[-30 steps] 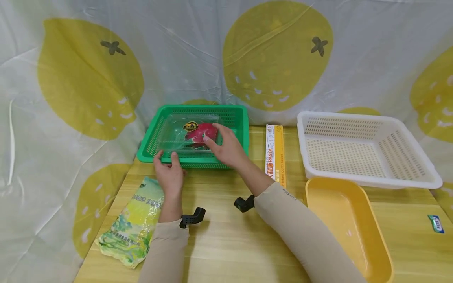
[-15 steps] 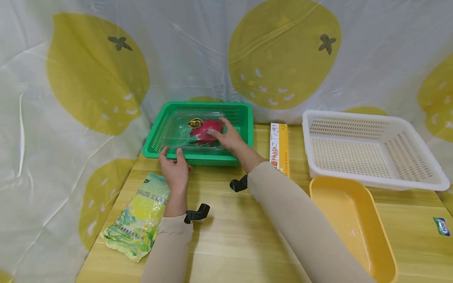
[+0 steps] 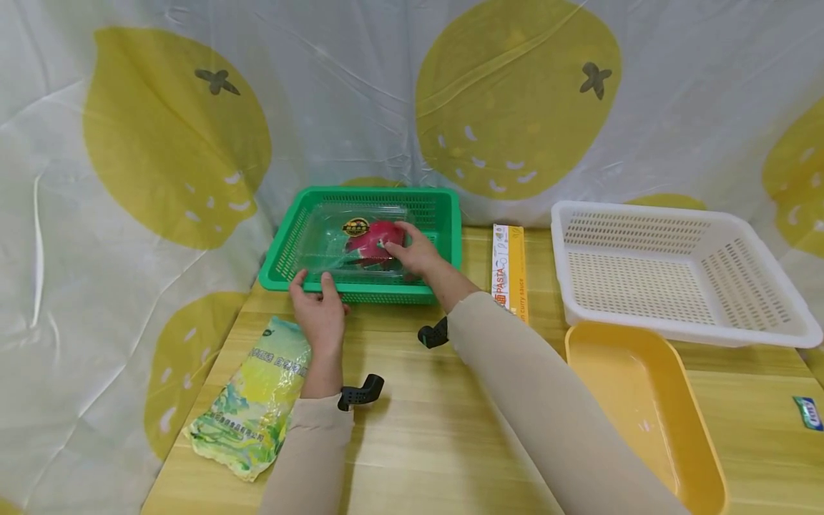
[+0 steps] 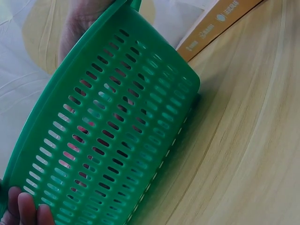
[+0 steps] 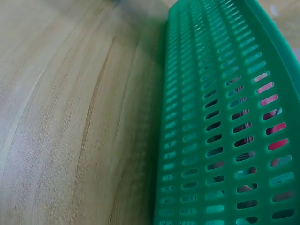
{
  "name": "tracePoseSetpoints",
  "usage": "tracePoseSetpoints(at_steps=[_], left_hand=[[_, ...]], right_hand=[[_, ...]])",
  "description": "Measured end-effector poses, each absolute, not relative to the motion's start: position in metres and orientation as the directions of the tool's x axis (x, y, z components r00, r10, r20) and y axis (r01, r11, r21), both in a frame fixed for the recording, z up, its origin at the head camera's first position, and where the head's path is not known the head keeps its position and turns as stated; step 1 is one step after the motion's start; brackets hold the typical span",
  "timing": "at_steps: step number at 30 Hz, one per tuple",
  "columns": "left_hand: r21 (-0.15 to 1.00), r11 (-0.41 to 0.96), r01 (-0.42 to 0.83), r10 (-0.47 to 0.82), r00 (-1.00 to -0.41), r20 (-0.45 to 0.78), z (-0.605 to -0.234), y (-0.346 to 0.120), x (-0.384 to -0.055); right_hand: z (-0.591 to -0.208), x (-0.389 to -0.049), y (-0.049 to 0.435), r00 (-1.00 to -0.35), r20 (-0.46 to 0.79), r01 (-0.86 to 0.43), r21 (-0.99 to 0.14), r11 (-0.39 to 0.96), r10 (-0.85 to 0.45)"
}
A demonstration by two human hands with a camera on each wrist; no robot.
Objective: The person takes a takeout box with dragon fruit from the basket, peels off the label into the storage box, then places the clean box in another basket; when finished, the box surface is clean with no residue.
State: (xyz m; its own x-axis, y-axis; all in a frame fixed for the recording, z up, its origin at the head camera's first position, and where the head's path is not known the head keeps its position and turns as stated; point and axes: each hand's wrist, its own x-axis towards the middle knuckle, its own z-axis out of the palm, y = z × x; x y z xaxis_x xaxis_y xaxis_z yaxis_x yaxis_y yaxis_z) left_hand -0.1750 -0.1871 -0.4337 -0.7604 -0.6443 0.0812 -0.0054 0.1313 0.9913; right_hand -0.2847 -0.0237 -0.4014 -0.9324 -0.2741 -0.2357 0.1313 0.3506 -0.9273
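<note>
In the head view a clear plastic box [image 3: 325, 243] with a gold-and-black label lies within the green basket [image 3: 386, 297]. Through its lid shows a red-pink, rounded thing [image 3: 380, 239] with green bits, its kind unclear. My right hand [image 3: 418, 256] holds the box at its right end, thumb on the lid and fingers round the far side. At the basket's front left, my left hand [image 3: 320, 315] grips the rim, thumb up and fingertips [image 4: 27, 208] against the slotted wall in the left wrist view. The right wrist view shows mainly the basket's wall [image 5: 201, 140].
A green-and-yellow food packet [image 3: 254, 400] lies at the left. Right of the basket is a pasta box [image 3: 508, 268], then a white basket [image 3: 634, 286] with a yellow tray [image 3: 637, 408] before it. A small green-and-blue packet [image 3: 807, 413] is far right. A lemon-print curtain [image 3: 360, 93] hangs behind.
The head view has shifted a little, moving everything slightly right in frame. My right forearm has come forward and left. Both hands keep their places on the clear box and the green basket.
</note>
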Motion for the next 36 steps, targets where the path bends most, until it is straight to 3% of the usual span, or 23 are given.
tracePoseSetpoints(at_steps=[16, 23, 31, 36], left_hand=[[0.989, 0.145, 0.017, -0.65, -0.752, 0.108, -0.437, -0.188, -0.174], [0.989, 0.147, 0.008, -0.655, -0.749, 0.103, -0.439, -0.188, -0.173], [0.993, 0.107, 0.044, -0.665, -0.739, 0.105, -0.439, -0.187, -0.175], [0.994, 0.099, 0.046, -0.662, -0.743, 0.1, -0.441, -0.186, -0.175]], right_hand=[[-0.396, -0.283, -0.025, -0.924, -0.256, 0.19, -0.952, 0.238, -0.285], [-0.392, -0.279, -0.024, -0.94, -0.223, 0.15, -0.95, 0.273, -0.26], [-0.363, -0.269, -0.012, -0.957, -0.16, 0.072, -0.939, 0.336, -0.241], [-0.341, -0.263, 0.005, -0.962, -0.126, 0.061, -0.964, 0.259, -0.241]])
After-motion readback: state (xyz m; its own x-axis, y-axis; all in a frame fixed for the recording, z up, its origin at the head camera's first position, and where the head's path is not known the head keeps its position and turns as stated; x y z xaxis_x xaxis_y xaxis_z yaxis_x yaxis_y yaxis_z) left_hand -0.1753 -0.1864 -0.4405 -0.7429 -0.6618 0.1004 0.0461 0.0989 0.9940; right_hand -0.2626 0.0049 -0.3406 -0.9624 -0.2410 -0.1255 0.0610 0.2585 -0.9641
